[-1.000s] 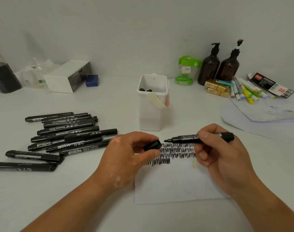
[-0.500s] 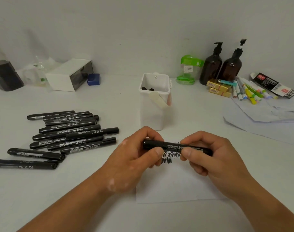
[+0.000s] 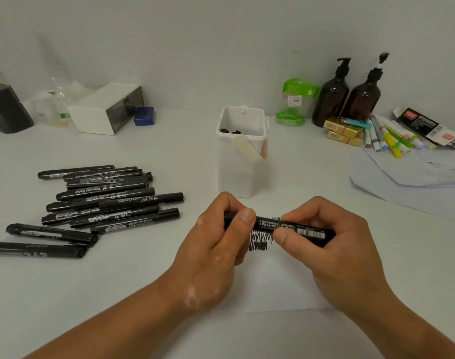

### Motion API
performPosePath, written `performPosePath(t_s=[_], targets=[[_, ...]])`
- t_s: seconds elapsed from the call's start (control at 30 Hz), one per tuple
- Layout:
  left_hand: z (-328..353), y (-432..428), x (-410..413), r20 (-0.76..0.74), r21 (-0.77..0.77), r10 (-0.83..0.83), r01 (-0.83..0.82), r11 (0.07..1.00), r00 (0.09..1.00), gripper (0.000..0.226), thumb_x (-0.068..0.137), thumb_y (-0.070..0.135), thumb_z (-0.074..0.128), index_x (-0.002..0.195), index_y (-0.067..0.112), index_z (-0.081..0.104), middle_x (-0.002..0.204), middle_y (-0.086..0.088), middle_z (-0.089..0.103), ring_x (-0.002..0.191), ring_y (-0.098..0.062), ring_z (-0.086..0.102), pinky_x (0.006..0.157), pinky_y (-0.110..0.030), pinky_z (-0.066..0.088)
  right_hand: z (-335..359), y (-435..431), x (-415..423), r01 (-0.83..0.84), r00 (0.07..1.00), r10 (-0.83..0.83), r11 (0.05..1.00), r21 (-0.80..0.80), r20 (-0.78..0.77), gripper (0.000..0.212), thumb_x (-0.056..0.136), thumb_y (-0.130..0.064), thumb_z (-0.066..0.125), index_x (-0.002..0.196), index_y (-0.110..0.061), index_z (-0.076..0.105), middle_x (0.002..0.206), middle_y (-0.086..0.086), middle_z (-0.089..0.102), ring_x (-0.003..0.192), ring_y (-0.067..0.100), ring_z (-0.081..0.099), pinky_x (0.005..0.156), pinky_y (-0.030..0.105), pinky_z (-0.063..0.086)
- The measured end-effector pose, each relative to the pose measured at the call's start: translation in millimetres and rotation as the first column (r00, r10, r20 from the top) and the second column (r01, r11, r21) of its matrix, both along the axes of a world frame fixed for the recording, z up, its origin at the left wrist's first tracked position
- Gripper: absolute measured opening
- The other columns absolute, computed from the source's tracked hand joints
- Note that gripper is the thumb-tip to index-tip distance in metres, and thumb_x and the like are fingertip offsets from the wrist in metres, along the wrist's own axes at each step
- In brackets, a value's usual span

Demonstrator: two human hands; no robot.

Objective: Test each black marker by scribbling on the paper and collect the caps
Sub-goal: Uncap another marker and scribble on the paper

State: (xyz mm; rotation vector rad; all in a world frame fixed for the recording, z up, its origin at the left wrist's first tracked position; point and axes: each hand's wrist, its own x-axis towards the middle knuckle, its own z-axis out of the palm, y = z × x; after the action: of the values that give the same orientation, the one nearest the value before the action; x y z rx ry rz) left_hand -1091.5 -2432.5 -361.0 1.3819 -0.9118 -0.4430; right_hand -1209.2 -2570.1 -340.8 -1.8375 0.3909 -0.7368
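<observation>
- at the desk (image 3: 143, 294) back edge i see a white box (image 3: 102, 110), a blue block (image 3: 144, 116), a dark holder (image 3: 7, 110) at the back left corner, a green jar (image 3: 295, 102) and two brown pump bottles (image 3: 346, 97).
- toward the back right corner lie gold packs (image 3: 341, 128), coloured pens (image 3: 392, 137) and a black carton (image 3: 433, 128), with loose sheets (image 3: 407, 177) along the right edge.
- the white tub (image 3: 240, 161) stands mid-desk behind my hands, with black caps (image 3: 229, 131) inside; i cannot count them.
- a pile of markers (image 3: 104, 198) lies near the left edge, well apart from the paper (image 3: 273, 281).
- both hands cover much of the scribbles (image 3: 260, 240), so only a patch shows between them.
- a second ago the marker was uncapped, the cap pinched in my left hand apart from the tip; now the two are joined in one line, and the hands sit as they did half a second ago.
- the marker (image 3: 288, 226) is black with white print and a barcode label, held level just above the paper.
- my left hand (image 3: 210, 252) has its fingers clamped on the marker's left end; my right hand (image 3: 335, 250) grips its right half, fingers closed round the barrel.
</observation>
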Motion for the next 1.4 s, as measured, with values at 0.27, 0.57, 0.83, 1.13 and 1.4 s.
performPosePath(t_s=[0.27,0.57,0.83,1.13,1.4], targets=[[1.0,0.2,-3.2,-0.005,0.009,0.002,-0.002,1.0,1.0,0.033,0.095,0.051,0.046,0.082,0.021,0.047,0.053,0.009,0.043,0.05,-0.012,0.033,0.052,-0.029,0.032,0.9,-1.6,-1.3,-0.008,1.0,0.008,1.0,-0.006,-0.01,0.01,0.068,-0.027,0.078,0.074,-0.026,0.071,0.047,-0.007,0.057,0.042,0.003,0.045,0.045,0.014,0.037],[5.4,2.0,6.5,-0.097,-0.034,-0.094,0.091,0.995,0.991,0.02,0.086,0.037,0.063,0.089,0.02,0.052,0.058,0.004,0.054,0.056,-0.016,0.046,0.056,-0.026,0.042,-5.5,-1.3,6.1,-0.083,0.995,0.08,0.996,0.046,0.067,0.018,0.065,-0.039,0.074,0.078,-0.027,0.067,0.051,-0.01,0.058,0.045,0.003,0.048,0.046,0.014,0.04],[2.1,1.7,15.7,-0.278,-0.182,-0.099,0.049,0.982,0.955,0.025,0.077,0.028,0.073,0.102,0.023,0.074,0.076,-0.005,0.068,0.068,-0.019,0.059,0.064,-0.026,0.05,-11.8,-6.6,5.5,-0.171,0.983,0.158,0.972,0.163,0.093,0.014,0.071,-0.031,0.071,0.082,-0.025,0.064,0.075,0.02,0.073,0.063,0.022,0.065,0.064,0.037,0.053],[10.7,4.4,16.2,-0.213,-0.028,-0.025,0.02,0.999,0.977,0.027,0.092,0.033,0.054,0.109,0.031,0.074,0.09,0.001,0.073,0.087,-0.014,0.064,0.082,-0.029,0.049,-11.2,3.2,6.1,-0.094,0.995,0.095,0.987,-0.132,0.002,0.01,0.074,-0.043,0.075,0.077,-0.033,0.075,0.077,-0.007,0.076,0.072,0.009,0.071,0.069,0.012,0.052],[15.1,11.6,22.1,-0.146,0.259,-0.2,0.232,0.937,0.969,0.011,0.098,0.025,0.058,0.104,0.016,0.06,0.083,-0.001,0.075,0.072,-0.013,0.059,0.072,-0.024,0.047,-14.3,-4.5,1.6,-0.128,0.992,0.129,0.977,-0.171,-0.008,0.039,0.084,-0.039,0.067,0.122,-0.047,0.064,0.113,-0.011,0.07,0.092,0.018,0.07,0.065,0.024,0.058]])
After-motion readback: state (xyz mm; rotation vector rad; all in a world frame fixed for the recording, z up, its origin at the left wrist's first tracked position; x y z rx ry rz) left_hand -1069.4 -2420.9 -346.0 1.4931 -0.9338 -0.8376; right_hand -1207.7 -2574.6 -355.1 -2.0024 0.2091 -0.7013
